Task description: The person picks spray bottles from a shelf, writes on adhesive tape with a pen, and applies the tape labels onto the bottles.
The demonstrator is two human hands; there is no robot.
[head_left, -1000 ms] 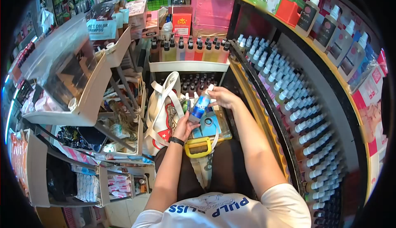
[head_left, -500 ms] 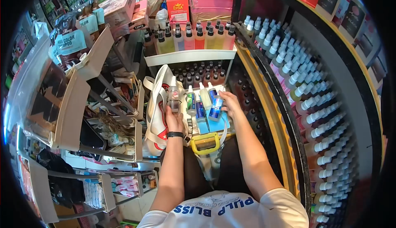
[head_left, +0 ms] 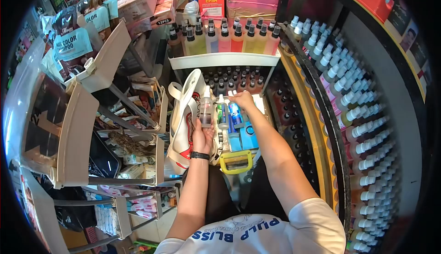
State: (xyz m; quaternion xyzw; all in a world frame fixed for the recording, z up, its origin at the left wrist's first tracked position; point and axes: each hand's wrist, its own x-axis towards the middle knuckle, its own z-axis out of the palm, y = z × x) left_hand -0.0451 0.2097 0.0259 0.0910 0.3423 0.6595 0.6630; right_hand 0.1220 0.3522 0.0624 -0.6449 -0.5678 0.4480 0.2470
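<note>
My left hand (head_left: 202, 136) is closed round the lower part of a clear spray bottle (head_left: 206, 112) with a white top, held upright beside the white bag. Over a small cluster of bottles, my right hand (head_left: 243, 100) has its fingers closed at the white-topped necks. Below those fingers is a blue-labelled bottle (head_left: 235, 115), slightly tilted. A clear bottle with a green and dark label (head_left: 223, 114) stands to its left. Light blue boxes (head_left: 248, 135) lie under and in front of the cluster. The white bag (head_left: 187, 91) with red markings gapes at the left.
A yellow handle (head_left: 236, 162) rises between my knees. Ahead, a white shelf (head_left: 225, 61) bears several coloured spray bottles. Curved racks of white-topped bottles (head_left: 353, 111) line the right. On the left stands a cream rolling rack (head_left: 78, 134) stacked with packets.
My right hand has moved from the blue-labelled bottle's side to the bottle tops, and that bottle now stands more upright. My left hand still holds the clear spray bottle. The view has shifted slightly.
</note>
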